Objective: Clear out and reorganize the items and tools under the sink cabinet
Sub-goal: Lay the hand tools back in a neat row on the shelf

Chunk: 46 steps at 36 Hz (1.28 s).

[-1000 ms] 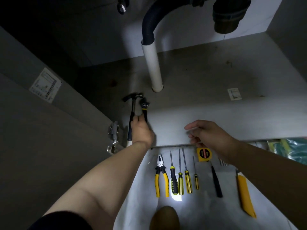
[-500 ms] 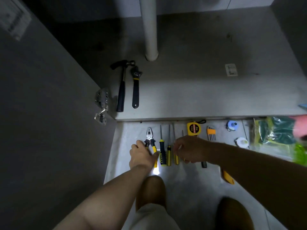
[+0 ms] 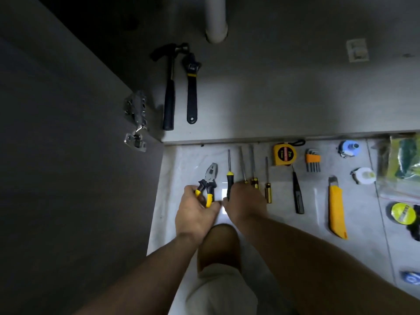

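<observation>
Grey cabinet base [image 3: 295, 98], hammer [image 3: 169, 96] and wrench [image 3: 191, 92] on it, pale floor [image 3: 363, 223] below.

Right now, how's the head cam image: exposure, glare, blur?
Head view: dim overall, the cabinet door is nearly black. Head view: one blown-out glare patch sits on the floor tile between the left hand and the right hand. Head view: the pliers and hammer are readable, while the green bag at the right edge is smeared and soft.

White pipe [image 3: 216, 19] meets the dim grey cabinet floor [image 3: 295, 98], dark door [image 3: 56, 178] at left, pale tiles [image 3: 318, 212] in front.
</observation>
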### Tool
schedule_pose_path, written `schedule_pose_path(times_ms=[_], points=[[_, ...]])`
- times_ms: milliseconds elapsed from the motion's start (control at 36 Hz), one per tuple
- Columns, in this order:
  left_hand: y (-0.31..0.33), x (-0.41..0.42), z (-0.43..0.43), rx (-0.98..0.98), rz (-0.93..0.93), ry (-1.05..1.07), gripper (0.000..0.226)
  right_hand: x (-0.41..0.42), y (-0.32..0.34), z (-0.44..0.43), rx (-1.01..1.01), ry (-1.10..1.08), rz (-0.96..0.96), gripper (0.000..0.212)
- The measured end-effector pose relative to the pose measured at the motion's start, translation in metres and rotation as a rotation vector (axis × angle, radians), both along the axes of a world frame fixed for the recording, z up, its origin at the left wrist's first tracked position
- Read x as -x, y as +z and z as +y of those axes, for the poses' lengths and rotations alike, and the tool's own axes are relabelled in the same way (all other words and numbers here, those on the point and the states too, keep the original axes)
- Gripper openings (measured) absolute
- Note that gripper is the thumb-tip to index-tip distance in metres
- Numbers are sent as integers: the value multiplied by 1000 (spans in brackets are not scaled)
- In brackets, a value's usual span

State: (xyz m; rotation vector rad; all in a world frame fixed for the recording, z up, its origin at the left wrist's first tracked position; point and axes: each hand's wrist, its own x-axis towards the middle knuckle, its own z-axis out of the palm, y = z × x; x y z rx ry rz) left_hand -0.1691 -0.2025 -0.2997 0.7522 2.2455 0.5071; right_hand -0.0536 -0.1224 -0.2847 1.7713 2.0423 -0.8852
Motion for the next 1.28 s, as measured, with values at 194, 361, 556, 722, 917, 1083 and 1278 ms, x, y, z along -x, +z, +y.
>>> schedule_pose_path(times_ms=[194, 361, 556, 722, 917, 1083, 1278], points=[[24, -7, 3, -91, 169, 15, 50, -21, 24, 13, 219, -56, 180, 32], [55, -19, 43, -304, 233, -45, 58, -70, 76, 48, 611, -18, 351, 26], [96, -18, 125, -591, 159, 4, 62, -93, 151, 89, 555, -27, 521, 20], [110, -4, 196, -380, 204, -35, 44, -79, 162, 118, 329, -232, 653, 25], [96, -4, 226, -247, 372, -1, 42, -65, 150, 137, 288, -341, 758, 26], [89, -5, 223, -215, 415, 6, 52, -57, 136, 141, 288, -352, 731, 25], [85, -4, 200, -304, 418, -157, 80, -50, 118, 144, 190, -359, 660, 21]])
